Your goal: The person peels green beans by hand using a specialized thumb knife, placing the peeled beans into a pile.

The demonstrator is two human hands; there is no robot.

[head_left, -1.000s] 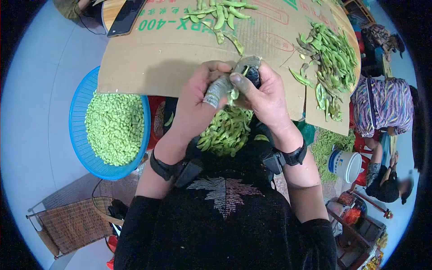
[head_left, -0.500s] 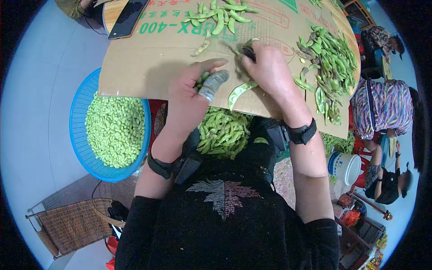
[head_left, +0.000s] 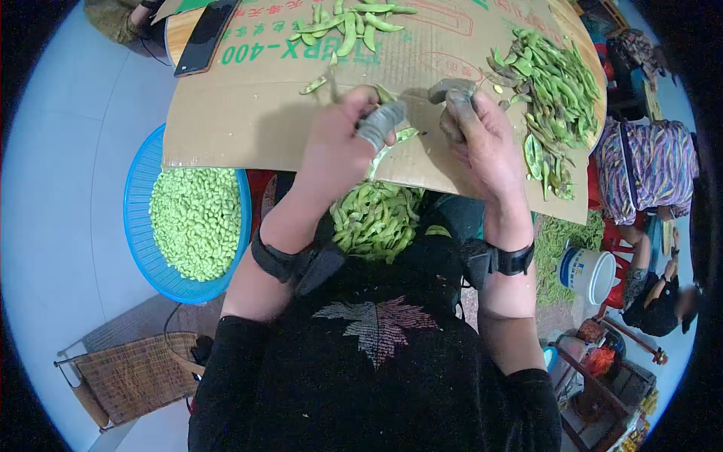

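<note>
My left hand (head_left: 335, 147) is closed over the near edge of a cardboard sheet (head_left: 241, 113). Its thumb wears a grey finger guard, and a split green pod (head_left: 392, 142) sticks out from under it. A little to the right, my right hand (head_left: 486, 143) hovers with its grey-wrapped fingertips curled; whether anything is in it is hidden. Several green pods (head_left: 346, 26) lie on the far part of the cardboard. A bigger heap of pods (head_left: 553, 83) sits at its right end. More pods (head_left: 376, 218) are piled in my lap below the hands.
A blue basket (head_left: 139, 188) full of shelled beans stands on the floor at the left. A phone (head_left: 199, 30) lies at the far left corner. A white bucket (head_left: 587, 275), other seated people at the right and a wicker stool (head_left: 128, 377) surround me.
My right hand reached out onto the cardboard and has come back to the right. The left hand rose to the cardboard edge, and an opened pod now shows under its thumb.
</note>
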